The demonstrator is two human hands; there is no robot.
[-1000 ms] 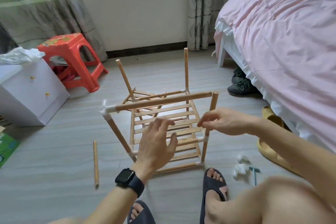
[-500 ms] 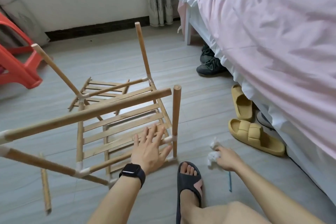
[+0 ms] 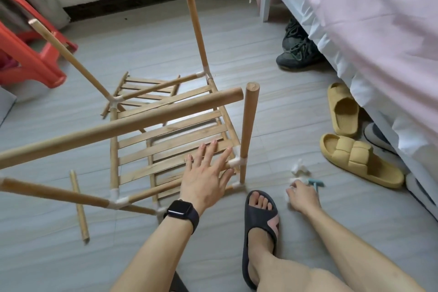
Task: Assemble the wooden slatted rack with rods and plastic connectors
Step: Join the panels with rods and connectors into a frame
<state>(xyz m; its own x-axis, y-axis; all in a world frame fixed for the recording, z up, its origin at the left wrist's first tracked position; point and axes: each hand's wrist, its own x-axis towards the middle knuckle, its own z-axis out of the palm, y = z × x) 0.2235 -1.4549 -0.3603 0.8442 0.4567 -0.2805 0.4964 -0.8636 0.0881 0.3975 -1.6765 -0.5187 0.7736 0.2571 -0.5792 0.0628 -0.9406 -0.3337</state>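
The part-built wooden rack stands on the floor, its slatted shelf (image 3: 170,140) framed by rods in white plastic connectors (image 3: 238,162). Upright rods (image 3: 248,130) rise from the corners, and one long rod (image 3: 132,125) runs across above the shelf with its right end free. My left hand (image 3: 206,173) rests flat on the slats near the front right corner, fingers spread. My right hand (image 3: 302,197) is down on the floor to the right, fingers curled round a small white connector (image 3: 293,182). Another white connector (image 3: 299,168) lies just beyond it. A loose short rod (image 3: 79,206) lies on the floor at the left.
A second slatted panel (image 3: 147,87) lies behind the rack. A teal tool (image 3: 315,182) sits by my right hand. My foot in a dark slipper (image 3: 260,216) is in front. Yellow slippers (image 3: 355,159), a dark shoe (image 3: 298,54) and the bed (image 3: 379,31) fill the right; a red stool (image 3: 30,59) stands left.
My right hand left the front right upright rod and dropped to the floor onto the white connectors. My left hand settled onto the slats. The view swung right and down.
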